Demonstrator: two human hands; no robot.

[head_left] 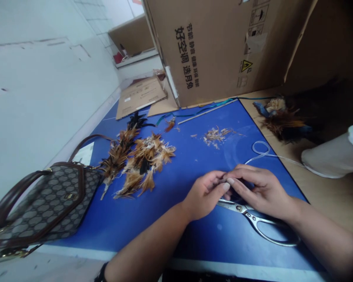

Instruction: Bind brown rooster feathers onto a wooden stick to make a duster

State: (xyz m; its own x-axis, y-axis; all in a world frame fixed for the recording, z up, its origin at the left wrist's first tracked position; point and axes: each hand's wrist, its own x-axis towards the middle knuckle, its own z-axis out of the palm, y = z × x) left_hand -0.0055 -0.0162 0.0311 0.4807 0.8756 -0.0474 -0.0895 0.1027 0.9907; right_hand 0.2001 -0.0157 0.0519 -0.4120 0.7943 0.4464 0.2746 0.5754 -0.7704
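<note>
1. Grip, left hand (206, 192): thumb and forefinger are pinched together at the tips, on a small piece (222, 181) mostly covered by the fingers.
2. Grip, right hand (261, 190): thumb and fingers are drawn together against the same piece, meeting the left fingertips.
3. Piece location: between the two sets of fingertips, above the blue surface (217, 239). Neither hand is clearly nearer. Its long axis and full extent cannot be told.
4. Scissors (239, 208): lying on the surface, just to the near side of the joined fingertips. Long axis runs from blades at the left to handles at the lower right. Blades are partly hidden beneath the left hand; handles lie nearer the right.
5. Clear cord (257, 157): looped beyond the right hand; its attachment to the piece cannot be confirmed.
6. Feather scraps (216, 137): beyond the hands, apart from both.
</note>
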